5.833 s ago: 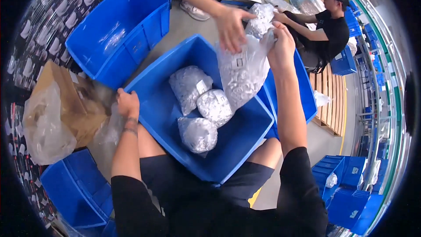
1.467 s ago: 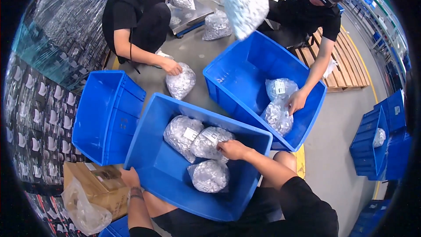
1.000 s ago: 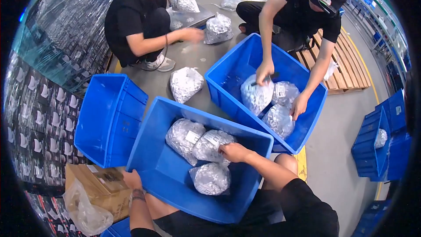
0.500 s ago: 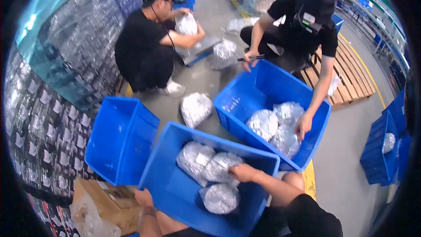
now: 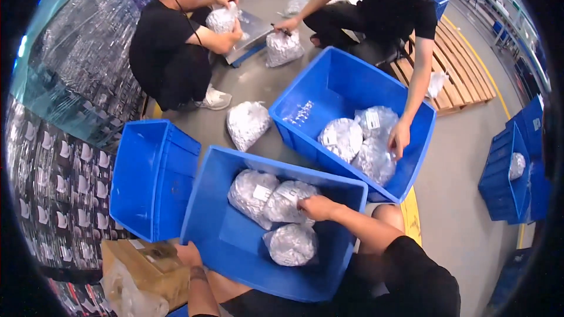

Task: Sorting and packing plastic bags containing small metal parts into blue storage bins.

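Right hand [image 5: 317, 206] in middle of frame, fingers resting loose on silver bag [image 5: 286, 201]. Bag lies in blue bin [image 5: 235, 246], between two more bags. Left hand [image 5: 189, 254] grips bin's near rim, lower left. Cardboard box [image 5: 147, 267] beside it.

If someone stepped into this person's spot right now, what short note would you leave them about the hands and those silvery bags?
Right hand: inside the near blue bin, resting on the middle clear bag of silvery parts; whether it grips the bag cannot be told.
Left hand: on the bin's near-left rim, holding no bag.
In the bin: three bags, counting a left bag and a front bag.
Nearby: one loose bag on the floor; an open blue bin on the left; a co-worker's bin holding three bags.
Done: three bags binned. Left: probably the floor bag.
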The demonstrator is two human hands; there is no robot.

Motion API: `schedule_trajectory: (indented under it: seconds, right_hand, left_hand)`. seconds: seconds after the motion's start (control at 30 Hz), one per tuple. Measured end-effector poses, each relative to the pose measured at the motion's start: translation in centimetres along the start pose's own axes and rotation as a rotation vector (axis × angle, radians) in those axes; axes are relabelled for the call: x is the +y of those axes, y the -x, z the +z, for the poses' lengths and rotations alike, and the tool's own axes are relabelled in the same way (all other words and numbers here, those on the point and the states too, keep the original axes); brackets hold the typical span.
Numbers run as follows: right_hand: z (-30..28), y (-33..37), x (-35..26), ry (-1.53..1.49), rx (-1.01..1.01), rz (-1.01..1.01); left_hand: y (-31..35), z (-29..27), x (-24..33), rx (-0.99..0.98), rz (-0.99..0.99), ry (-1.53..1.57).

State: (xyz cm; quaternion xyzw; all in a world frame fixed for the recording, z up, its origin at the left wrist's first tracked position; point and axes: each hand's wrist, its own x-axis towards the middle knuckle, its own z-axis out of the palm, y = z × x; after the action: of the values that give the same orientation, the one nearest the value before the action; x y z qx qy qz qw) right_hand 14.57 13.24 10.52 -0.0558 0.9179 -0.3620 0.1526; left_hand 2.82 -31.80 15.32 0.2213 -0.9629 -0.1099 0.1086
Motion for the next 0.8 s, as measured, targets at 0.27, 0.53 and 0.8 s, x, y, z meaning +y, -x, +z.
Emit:
schedule_trajectory:
  seconds: [0.27, 0.53, 0.8]
  right_hand:
    - [0.5, 0.6, 0.4, -0.003, 0.014, 0.009]
    - [-0.3, 0.8, -0.5, -0.008, -0.038, 0.067]
    - [-0.6, 1.0, -0.7, -0.009, -0.059, 0.056]
  left_hand:
    - [-0.4, 1.2, -0.2, -0.084, -0.088, 0.002]
    - [-0.4, 1.6, -0.9, -0.083, -0.088, 0.049]
    - [0.2, 0.3, 0.6, -0.132, -0.105, 0.004]
